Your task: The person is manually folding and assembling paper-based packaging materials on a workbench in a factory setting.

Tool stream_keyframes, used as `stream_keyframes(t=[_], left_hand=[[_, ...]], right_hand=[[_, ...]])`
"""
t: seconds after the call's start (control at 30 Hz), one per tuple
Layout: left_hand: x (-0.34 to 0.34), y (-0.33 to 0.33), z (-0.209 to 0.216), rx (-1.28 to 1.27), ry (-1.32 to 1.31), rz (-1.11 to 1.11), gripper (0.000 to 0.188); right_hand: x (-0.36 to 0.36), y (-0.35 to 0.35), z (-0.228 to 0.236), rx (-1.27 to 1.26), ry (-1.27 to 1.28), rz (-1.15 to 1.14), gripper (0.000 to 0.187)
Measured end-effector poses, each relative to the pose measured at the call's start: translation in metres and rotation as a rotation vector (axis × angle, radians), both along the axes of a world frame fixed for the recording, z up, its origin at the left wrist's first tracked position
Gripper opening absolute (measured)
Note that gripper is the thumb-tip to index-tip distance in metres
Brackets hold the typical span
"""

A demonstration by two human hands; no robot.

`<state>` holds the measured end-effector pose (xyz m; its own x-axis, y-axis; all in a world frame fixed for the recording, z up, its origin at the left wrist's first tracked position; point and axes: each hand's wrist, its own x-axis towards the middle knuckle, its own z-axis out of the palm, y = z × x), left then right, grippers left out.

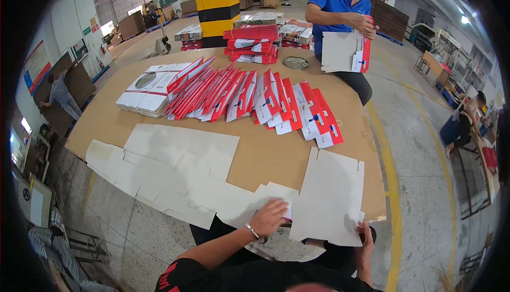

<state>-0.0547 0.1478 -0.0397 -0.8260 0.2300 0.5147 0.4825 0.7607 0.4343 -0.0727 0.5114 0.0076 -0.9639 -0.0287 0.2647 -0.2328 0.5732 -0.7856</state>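
In front of me lies a flat, die-cut carton blank (pixel 328 191), its plain whitish side up, near the table's front edge. My right hand (pixel 365 239) grips its lower right corner, with the fingers at the edge. My left hand (pixel 270 217) rests palm down, fingers extended, beside the blank's left edge. Under those fingers a small folded flap shows white and red print. More overlapping blanks (pixel 170 167) spread out to the left, also plain side up.
Folded red-and-white cartons (pixel 212 92) fan across the brown table (pixel 260 156), beside a tied stack (pixel 151 87) of white ones. A round disc (pixel 295 62) and red bundles (pixel 252 45) lie farther back. Across the table, a person in a blue shirt (pixel 337 0) holds a carton (pixel 345 52).
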Motion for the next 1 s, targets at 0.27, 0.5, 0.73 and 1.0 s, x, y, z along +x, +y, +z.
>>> stream_keyframes(t=[0.27,0.5,0.73,1.0], left_hand=[[-0.025,0.054,0.003,0.264,-0.205,-0.021,0.03],[-0.038,0.076,-0.008,-0.303,-0.141,0.154,0.046],[-0.027,0.093,0.038,-0.377,-0.334,-0.163,0.078],[-0.016,0.102,0.028,-0.435,-0.389,-0.157,0.107]], right_hand=[[-0.015,-0.006,-0.017,-0.067,-0.108,-0.178,0.086],[-0.014,-0.014,-0.043,-0.378,-0.022,-0.464,0.073],[0.039,-0.088,-0.053,-1.038,-0.824,0.074,0.034],[0.002,-0.07,-0.054,-0.461,-0.118,-0.188,0.015]])
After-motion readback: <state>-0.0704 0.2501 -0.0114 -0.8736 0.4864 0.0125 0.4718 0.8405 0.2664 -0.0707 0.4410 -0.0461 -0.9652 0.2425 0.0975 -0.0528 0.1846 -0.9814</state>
